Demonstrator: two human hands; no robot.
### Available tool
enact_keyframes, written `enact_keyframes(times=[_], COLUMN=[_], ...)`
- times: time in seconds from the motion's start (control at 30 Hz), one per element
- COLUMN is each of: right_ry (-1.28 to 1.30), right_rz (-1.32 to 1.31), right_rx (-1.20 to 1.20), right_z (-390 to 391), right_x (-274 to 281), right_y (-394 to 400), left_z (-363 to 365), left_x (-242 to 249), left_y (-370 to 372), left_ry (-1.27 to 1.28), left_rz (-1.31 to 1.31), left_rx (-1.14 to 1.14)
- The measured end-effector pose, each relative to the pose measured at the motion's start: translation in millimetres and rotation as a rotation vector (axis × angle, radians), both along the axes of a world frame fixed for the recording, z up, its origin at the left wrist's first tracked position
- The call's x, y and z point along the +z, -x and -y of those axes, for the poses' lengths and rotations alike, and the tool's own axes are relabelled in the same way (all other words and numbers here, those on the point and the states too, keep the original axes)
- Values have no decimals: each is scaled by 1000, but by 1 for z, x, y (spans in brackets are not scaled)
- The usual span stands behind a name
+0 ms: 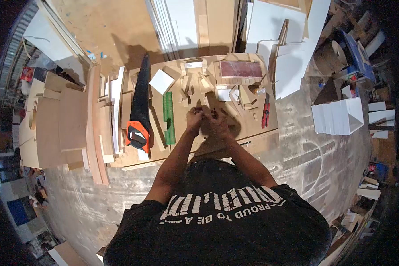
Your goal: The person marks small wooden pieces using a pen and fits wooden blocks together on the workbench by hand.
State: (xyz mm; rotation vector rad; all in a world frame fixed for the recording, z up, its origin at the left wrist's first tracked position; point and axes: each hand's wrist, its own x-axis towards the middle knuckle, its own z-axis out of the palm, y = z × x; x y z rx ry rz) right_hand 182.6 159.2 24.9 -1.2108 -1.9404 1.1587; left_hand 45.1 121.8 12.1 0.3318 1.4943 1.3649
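Over the middle of the wooden work board (266, 117), my left hand (194, 120) and my right hand (218, 124) are close together. Both have their fingers bent and closed at the tips. What they pinch is small and mostly hidden by the fingers. Just beyond the fingertips lie small pale wood pieces (205, 83). A green ruler (168, 117) lies to the left of my left hand, with a handsaw (139, 111) with an orange and black handle farther left. To the right of my right hand lies a red and black utility knife (266, 111).
On the board's far side are a dark red rectangular block (240, 69) and a white square piece (161, 82). Long planks (95, 128) stand at the left edge. White panels (290, 66) lean behind on the right, and stacked white pieces (339, 116) sit on the floor.
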Motion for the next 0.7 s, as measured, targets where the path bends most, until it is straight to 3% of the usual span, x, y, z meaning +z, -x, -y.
enact_keyframes(times=[0.03, 0.1, 0.2, 0.3, 0.4, 0.5, 0.6, 0.7], right_ry=[-38, 190, 148, 150, 180, 113, 174, 53], right_rz=[21, 86, 12, 155, 45, 322, 212, 173], right_rx=[-33, -161, -179, -249, -168, -236, -220, -227], right_z=[0, -2, 4, 10, 13, 27, 34, 37], right_x=[2, 6, 9, -12, -25, 19, 32, 26], right_y=[3, 10, 10, 13, 1, 1, -3, -3], left_z=[2, 2, 6, 10, 13, 17, 30, 34], left_x=[-2, 10, 12, 7, 18, 2, 7, 8], left_y=[1, -4, -6, -5, -4, 0, 5, 13], left_ry=[-37, 24, 2, 43, 104, 79, 78, 132], left_rz=[66, 13, -83, -211, -326, -478, -583, -713], left_rx=[12, 61, 64, -12, -70, -143, -187, -241])
